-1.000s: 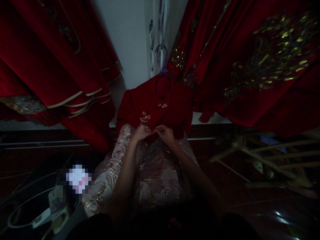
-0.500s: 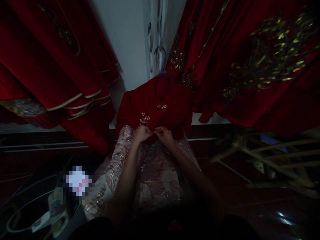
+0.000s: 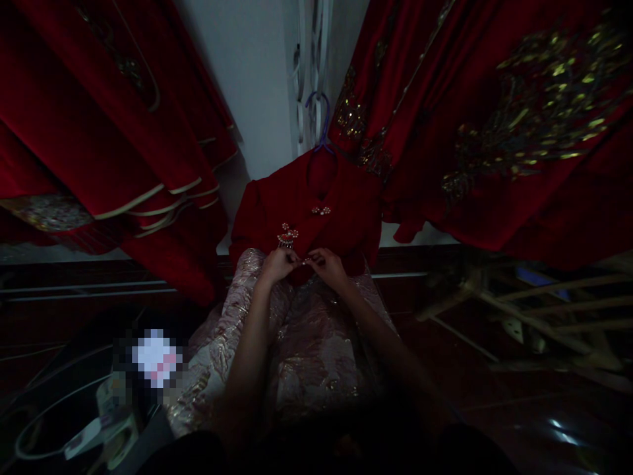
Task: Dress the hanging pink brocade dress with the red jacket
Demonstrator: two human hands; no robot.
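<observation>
A small red jacket (image 3: 346, 211) hangs on a purple hanger (image 3: 321, 112) straight ahead. It bears a pearl clasp (image 3: 321, 210) near the collar and a tasselled clasp (image 3: 287, 235) lower down. My left hand (image 3: 277, 264) and my right hand (image 3: 327, 265) meet at the jacket's front edge just below the tasselled clasp. Both hands have their fingers pinched together on a small fastening there that is too small to make out. Below the hands spreads a pale pink and gold brocade skirt (image 3: 306, 343).
Red velvet garments with cream piping (image 3: 123, 152) hang at the left. Red garments with gold embroidery (image 3: 519, 125) hang at the right. A wooden stand (image 3: 519, 297) lies low at the right. A white wall (image 3: 257, 79) stands behind. Cables and small items (image 3: 103, 422) sit at lower left.
Both hands stay pinched at the same spot on the jacket front, with only slight finger movement. The view has shifted a little.
</observation>
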